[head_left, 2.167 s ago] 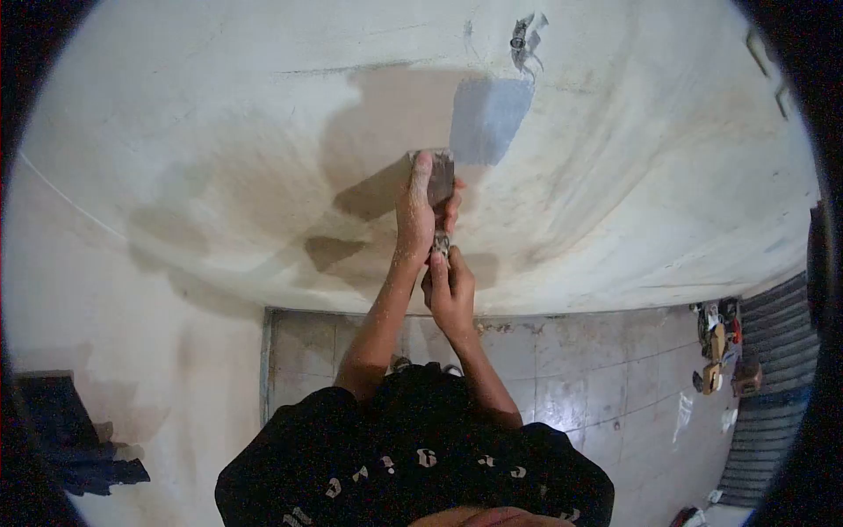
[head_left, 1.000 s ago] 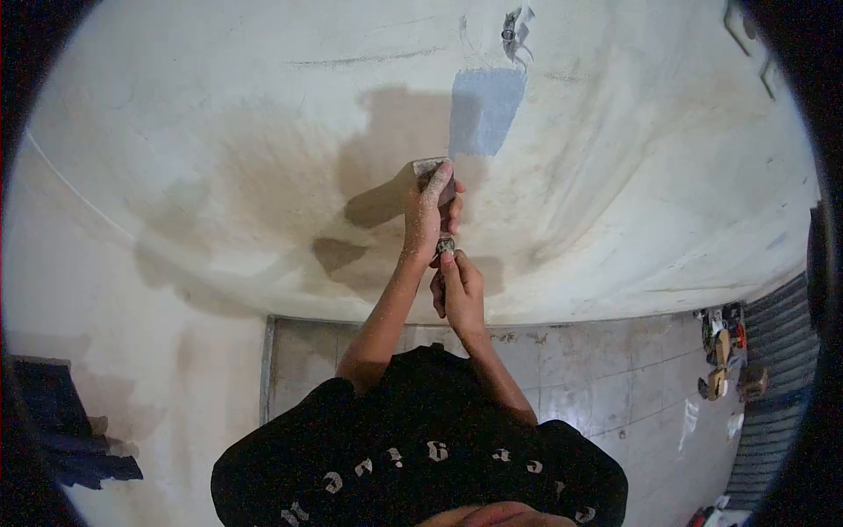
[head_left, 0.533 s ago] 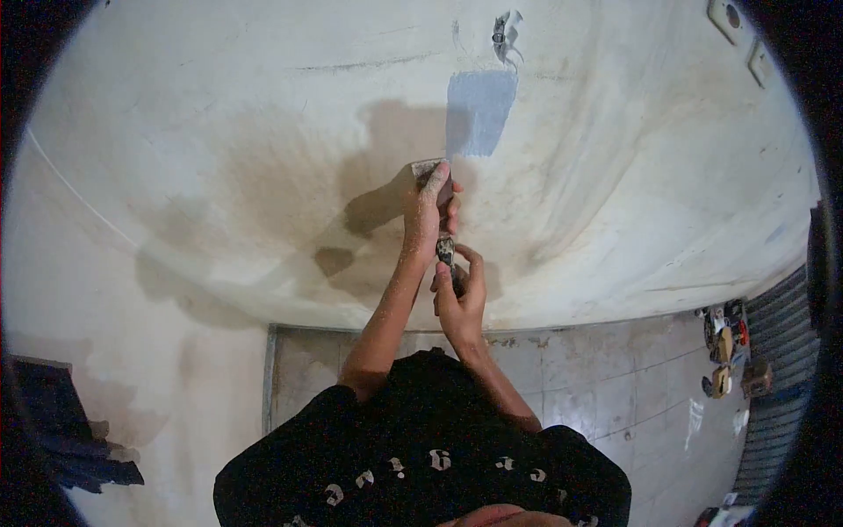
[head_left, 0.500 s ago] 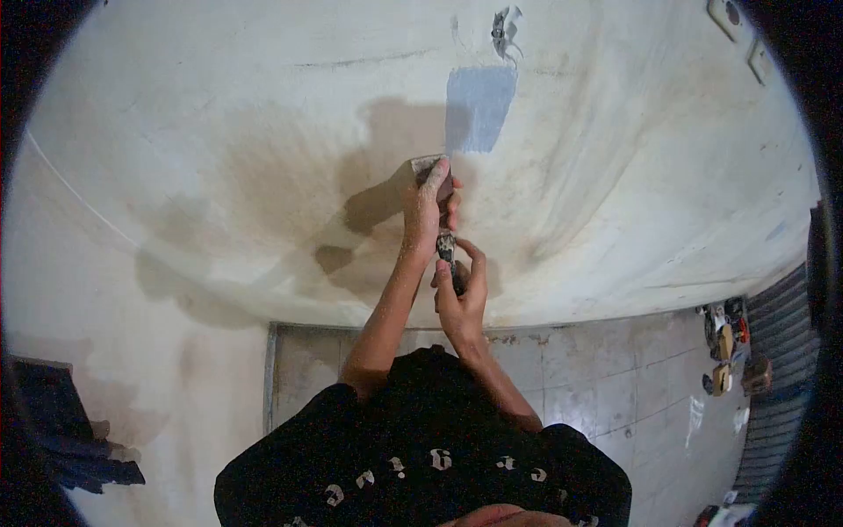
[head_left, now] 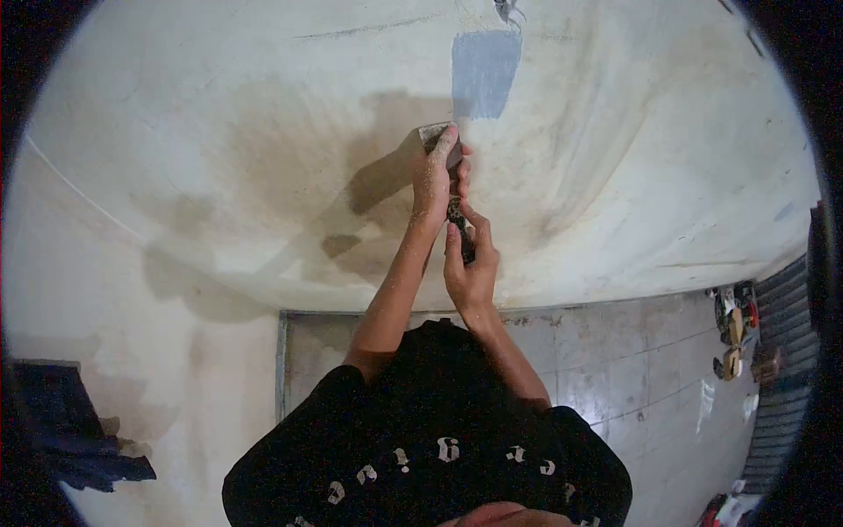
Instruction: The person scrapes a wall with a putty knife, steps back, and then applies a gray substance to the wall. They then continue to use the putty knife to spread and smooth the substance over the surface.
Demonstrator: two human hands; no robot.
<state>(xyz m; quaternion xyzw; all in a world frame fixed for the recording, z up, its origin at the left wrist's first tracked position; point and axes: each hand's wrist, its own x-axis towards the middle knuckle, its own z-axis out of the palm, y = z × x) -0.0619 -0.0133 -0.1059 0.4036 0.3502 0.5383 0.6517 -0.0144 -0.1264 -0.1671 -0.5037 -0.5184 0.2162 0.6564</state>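
Observation:
My left hand (head_left: pixel 436 180) is wrapped round the block-shaped head of a dusty dark hand tool (head_left: pixel 455 158), its thumb stretched up along the pale flat end. Lower down, my right hand (head_left: pixel 472 259) closes its fingers and thumb about the tool's speckled dark handle (head_left: pixel 455 209). Pale dust coats the left hand and forearm. Just above the tool is a blue-grey patch (head_left: pixel 486 75) on the stained off-white wall (head_left: pixel 597 158). The tool's head overlaps the wall close below that patch, and its face toward the wall is hidden.
A grey tiled floor (head_left: pixel 615 369) lies below the wall. At the right, assorted items (head_left: pixel 733 329) sit beside a ribbed metal shutter (head_left: pixel 781 325). Wires (head_left: pixel 505 10) poke from the wall at the top. Dark cloth (head_left: pixel 75 430) shows at the lower left.
Both hands and the tool have shifted slightly up and right in view, while the wall patch and wires also sit higher. The grip of both hands stays the same.

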